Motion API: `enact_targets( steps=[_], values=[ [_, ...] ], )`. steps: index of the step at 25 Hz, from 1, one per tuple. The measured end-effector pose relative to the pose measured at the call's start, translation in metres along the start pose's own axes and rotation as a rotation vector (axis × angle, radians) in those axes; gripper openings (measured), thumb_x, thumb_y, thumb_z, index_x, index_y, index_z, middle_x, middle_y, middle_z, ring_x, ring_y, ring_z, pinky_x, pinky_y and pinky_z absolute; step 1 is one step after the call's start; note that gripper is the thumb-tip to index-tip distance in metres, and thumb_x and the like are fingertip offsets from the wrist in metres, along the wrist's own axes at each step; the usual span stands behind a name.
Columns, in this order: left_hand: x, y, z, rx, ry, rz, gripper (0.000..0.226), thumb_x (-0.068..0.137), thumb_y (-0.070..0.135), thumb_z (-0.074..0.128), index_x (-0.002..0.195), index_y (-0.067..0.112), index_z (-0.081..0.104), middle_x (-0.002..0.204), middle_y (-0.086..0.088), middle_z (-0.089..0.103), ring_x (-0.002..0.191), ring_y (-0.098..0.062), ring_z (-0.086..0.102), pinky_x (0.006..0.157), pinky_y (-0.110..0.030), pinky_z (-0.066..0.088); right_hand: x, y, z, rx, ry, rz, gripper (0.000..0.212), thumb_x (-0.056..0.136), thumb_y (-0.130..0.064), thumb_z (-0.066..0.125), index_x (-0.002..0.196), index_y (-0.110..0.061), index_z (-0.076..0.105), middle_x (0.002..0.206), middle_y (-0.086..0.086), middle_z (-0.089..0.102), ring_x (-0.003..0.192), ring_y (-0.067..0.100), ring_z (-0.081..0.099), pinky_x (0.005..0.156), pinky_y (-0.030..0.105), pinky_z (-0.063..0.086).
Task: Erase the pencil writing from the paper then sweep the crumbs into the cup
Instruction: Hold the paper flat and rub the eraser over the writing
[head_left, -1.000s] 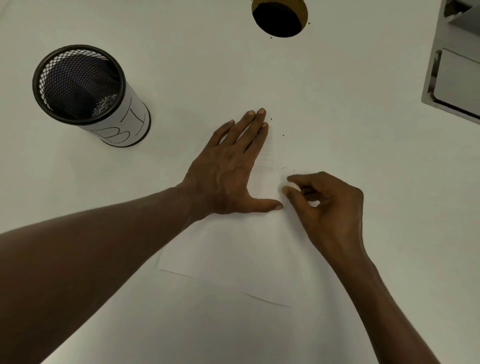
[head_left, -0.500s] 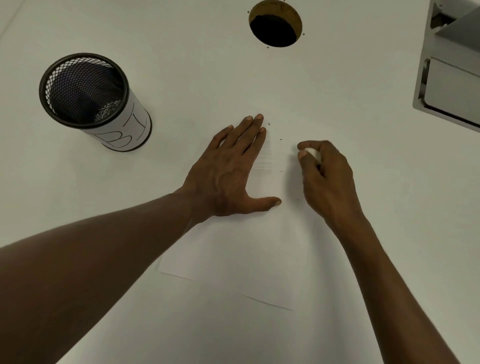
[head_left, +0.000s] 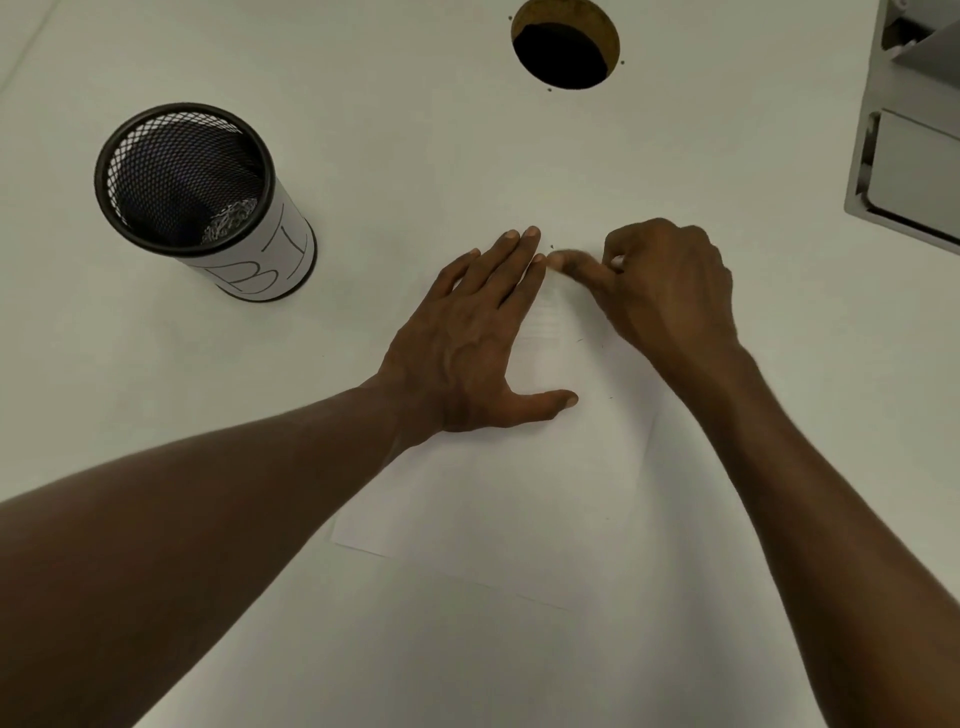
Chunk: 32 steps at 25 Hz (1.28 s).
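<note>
A white sheet of paper (head_left: 519, 493) lies on the white table, with faint grey smudges near its far end. My left hand (head_left: 467, 343) presses flat on the sheet, fingers together and thumb spread. My right hand (head_left: 660, 280) is curled at the paper's far edge. A sliver of a white eraser (head_left: 617, 262) shows inside its fingers. Its blurred index finger reaches out to my left fingertips. A few dark crumbs (head_left: 579, 340) are scattered on the paper. The black mesh cup (head_left: 202, 202) with a white label stands upright at the far left.
A round hole (head_left: 566, 49) is cut through the table at the far middle. A grey metal unit (head_left: 914, 171) sits at the far right. The cup holds something crumpled and silvery at its bottom.
My right hand has gone from beside my left thumb to the paper's far edge, then swung left toward my left fingertips. My left hand has stayed flat on the sheet.
</note>
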<state>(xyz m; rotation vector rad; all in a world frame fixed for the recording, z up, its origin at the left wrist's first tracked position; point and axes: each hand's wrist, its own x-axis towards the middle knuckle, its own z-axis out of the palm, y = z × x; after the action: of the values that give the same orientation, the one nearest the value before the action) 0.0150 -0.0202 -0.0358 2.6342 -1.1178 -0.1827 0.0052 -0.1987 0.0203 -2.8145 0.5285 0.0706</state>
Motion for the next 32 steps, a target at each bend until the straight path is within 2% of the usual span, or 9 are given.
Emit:
enact_targets(
  steps=[2, 5, 8, 15, 19, 22, 24, 28, 32],
  values=[
    [0.000, -0.001, 0.001, -0.003, 0.002, 0.000, 0.118, 0.080, 0.088, 0.035, 0.160, 0.004, 0.020, 0.171, -0.012, 0.008, 0.159, -0.024, 0.005, 0.129, -0.040, 0.008, 0.007, 0.001, -0.004, -0.018, -0.125, 0.015, 0.070, 0.085, -0.071, 0.048, 0.068, -0.004, 0.061, 0.061, 0.009, 0.060, 0.056, 0.022, 0.053, 0.053, 0.030, 0.037],
    [-0.001, -0.001, 0.002, 0.013, 0.019, -0.009, 0.115, 0.081, 0.086, 0.038, 0.160, 0.004, 0.024, 0.171, -0.014, 0.011, 0.159, -0.026, 0.008, 0.128, -0.046, 0.010, 0.011, 0.005, -0.017, 0.200, -0.293, 0.054, 0.044, 0.097, -0.033, 0.041, 0.094, 0.001, 0.068, 0.087, 0.015, 0.069, 0.070, 0.018, 0.060, 0.062, 0.032, 0.044],
    [-0.002, 0.000, 0.001, -0.002, 0.054, -0.037, 0.110, 0.080, 0.081, 0.044, 0.157, 0.003, 0.031, 0.169, -0.015, 0.019, 0.155, -0.031, 0.019, 0.126, -0.051, 0.015, 0.006, 0.012, -0.022, 0.316, -0.232, 0.031, 0.024, 0.092, -0.009, 0.050, 0.089, -0.014, 0.074, 0.075, -0.008, 0.067, 0.060, -0.007, 0.059, 0.049, 0.010, 0.042],
    [-0.002, -0.004, -0.013, -0.028, -0.072, -0.038, 0.114, 0.081, 0.085, 0.046, 0.162, 0.008, 0.018, 0.172, -0.007, 0.005, 0.158, -0.024, 0.009, 0.128, -0.039, 0.007, -0.001, 0.007, -0.019, 0.466, -0.028, 0.019, 0.005, 0.087, -0.022, 0.068, 0.088, -0.019, 0.072, 0.075, -0.010, 0.066, 0.063, 0.000, 0.058, 0.059, 0.014, 0.041],
    [-0.005, -0.010, -0.014, -0.030, -0.079, -0.052, 0.118, 0.075, 0.093, 0.037, 0.163, 0.018, 0.016, 0.172, -0.006, 0.002, 0.158, -0.023, 0.004, 0.126, -0.035, 0.003, 0.000, 0.003, -0.013, 0.432, 0.034, 0.025, 0.030, 0.090, -0.040, 0.064, 0.076, -0.014, 0.068, 0.062, -0.007, 0.063, 0.056, -0.001, 0.054, 0.053, 0.009, 0.038],
    [-0.008, -0.013, -0.008, -0.040, 0.022, -0.034, 0.110, 0.080, 0.087, 0.036, 0.161, 0.013, 0.025, 0.171, -0.010, 0.013, 0.157, -0.026, 0.012, 0.126, -0.034, 0.006, -0.004, 0.008, -0.007, 0.555, -0.141, 0.086, 0.017, 0.094, -0.023, 0.053, 0.099, -0.019, 0.069, 0.079, -0.006, 0.068, 0.062, -0.002, 0.061, 0.059, 0.015, 0.046],
    [-0.010, -0.014, -0.006, -0.065, 0.069, -0.036, 0.103, 0.083, 0.077, 0.045, 0.157, 0.006, 0.033, 0.169, -0.012, 0.021, 0.156, -0.027, 0.018, 0.125, -0.034, 0.010, -0.012, 0.015, -0.006, 0.624, -0.155, 0.087, 0.026, 0.094, -0.011, 0.050, 0.112, -0.022, 0.067, 0.087, -0.005, 0.070, 0.066, -0.005, 0.065, 0.063, 0.008, 0.048],
    [-0.007, -0.014, -0.007, -0.032, 0.020, -0.017, 0.112, 0.080, 0.085, 0.045, 0.159, 0.007, 0.029, 0.170, -0.010, 0.016, 0.158, -0.026, 0.014, 0.127, -0.039, 0.013, -0.033, 0.018, -0.001, 0.565, 0.002, -0.008, 0.021, 0.084, -0.008, 0.071, 0.100, -0.021, 0.074, 0.095, -0.008, 0.073, 0.078, 0.010, 0.068, 0.072, 0.018, 0.054],
    [-0.006, -0.013, -0.008, -0.001, -0.019, -0.030, 0.127, 0.072, 0.096, 0.038, 0.160, 0.006, 0.022, 0.171, -0.010, 0.010, 0.159, -0.024, 0.009, 0.128, -0.044, 0.014, -0.053, 0.012, 0.009, 0.631, 0.037, -0.016, 0.020, 0.081, -0.009, 0.076, 0.095, -0.024, 0.074, 0.087, -0.013, 0.071, 0.077, 0.005, 0.067, 0.069, 0.008, 0.050]
  ],
)
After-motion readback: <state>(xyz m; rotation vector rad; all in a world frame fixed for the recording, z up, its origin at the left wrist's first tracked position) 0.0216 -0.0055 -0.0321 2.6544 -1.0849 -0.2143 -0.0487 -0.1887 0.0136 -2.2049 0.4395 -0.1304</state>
